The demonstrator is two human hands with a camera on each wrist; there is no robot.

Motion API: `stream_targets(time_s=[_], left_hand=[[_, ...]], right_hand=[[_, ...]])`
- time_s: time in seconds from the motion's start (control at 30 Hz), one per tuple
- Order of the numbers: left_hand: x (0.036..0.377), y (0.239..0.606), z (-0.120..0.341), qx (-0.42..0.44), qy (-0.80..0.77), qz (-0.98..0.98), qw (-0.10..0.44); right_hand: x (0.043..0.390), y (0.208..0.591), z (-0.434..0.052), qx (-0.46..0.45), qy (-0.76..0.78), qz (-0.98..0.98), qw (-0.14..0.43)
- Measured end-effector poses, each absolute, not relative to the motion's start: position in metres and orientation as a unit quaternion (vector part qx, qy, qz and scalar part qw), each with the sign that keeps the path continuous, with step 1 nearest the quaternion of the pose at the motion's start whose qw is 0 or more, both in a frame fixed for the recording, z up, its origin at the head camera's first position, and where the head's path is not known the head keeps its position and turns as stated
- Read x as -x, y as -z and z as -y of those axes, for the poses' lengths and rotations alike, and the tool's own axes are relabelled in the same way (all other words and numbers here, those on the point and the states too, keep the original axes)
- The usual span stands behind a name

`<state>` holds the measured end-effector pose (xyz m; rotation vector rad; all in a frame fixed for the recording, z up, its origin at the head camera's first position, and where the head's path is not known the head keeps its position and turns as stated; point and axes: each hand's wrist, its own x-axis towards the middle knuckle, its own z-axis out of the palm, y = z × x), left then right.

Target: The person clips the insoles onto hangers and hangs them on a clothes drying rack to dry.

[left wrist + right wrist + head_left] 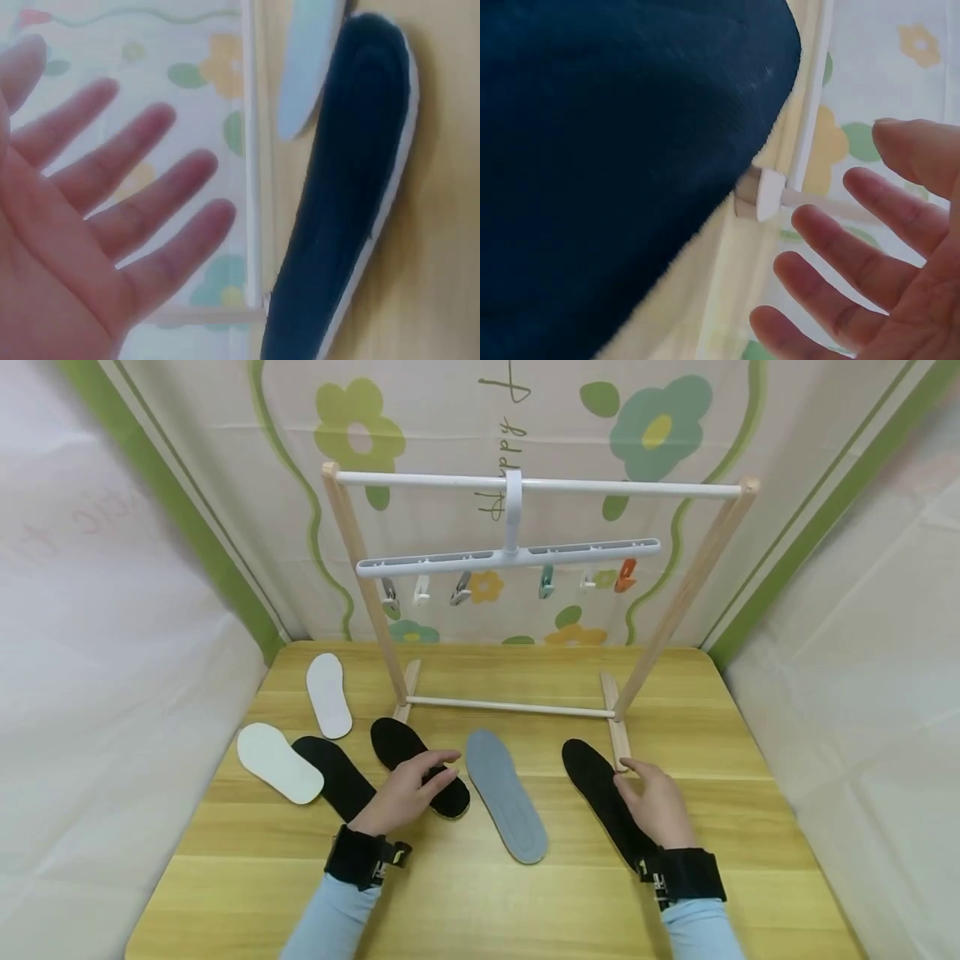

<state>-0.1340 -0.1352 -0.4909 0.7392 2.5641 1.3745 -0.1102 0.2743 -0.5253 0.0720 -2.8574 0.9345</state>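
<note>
Black insoles (598, 787), three, two white insoles (281, 763) and one grey insole (506, 797) lie on the table (480, 906), roomy toward its right edge; our left hand (405, 792) and right hand (658, 806), fingers apart, near black ones.

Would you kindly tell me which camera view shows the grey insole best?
The head view: the grey insole lies there whole and unobstructed. The left wrist view shows only one end, at the top edge, beside a black insole; the right wrist view shows none of it.

Insoles (506, 797) on table (585, 910), rack (683, 602) behind; hanger (510, 559) on rack
</note>
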Motion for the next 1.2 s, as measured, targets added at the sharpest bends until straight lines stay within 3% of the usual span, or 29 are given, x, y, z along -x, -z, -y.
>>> stream_targets(time_s=[0.3,0.43,0.77,0.93,1.2], left_hand=[[0.131,0.492,0.115,-0.261,-0.475,-0.837,0.078],[0.131,0.492,0.103,-0.265,-0.49,-0.826,0.084],[0.129,0.473,0.065,-0.228,-0.555,-0.8,0.007],[0.125,0.453,0.054,-0.228,-0.565,-0.793,0.003],[0.139,0.474,0.045,-0.236,-0.565,-0.791,0.0]], right_hand=[[0.105,0.533,-0.264,-0.039,-0.302,0.949,0.079],[0.105,0.537,-0.263,-0.033,-0.289,0.955,0.059],[0.106,0.543,-0.26,-0.026,-0.249,0.968,0.028],[0.107,0.544,-0.258,-0.028,-0.24,0.97,0.032],[0.108,0.544,-0.255,-0.014,-0.25,0.968,0.034]])
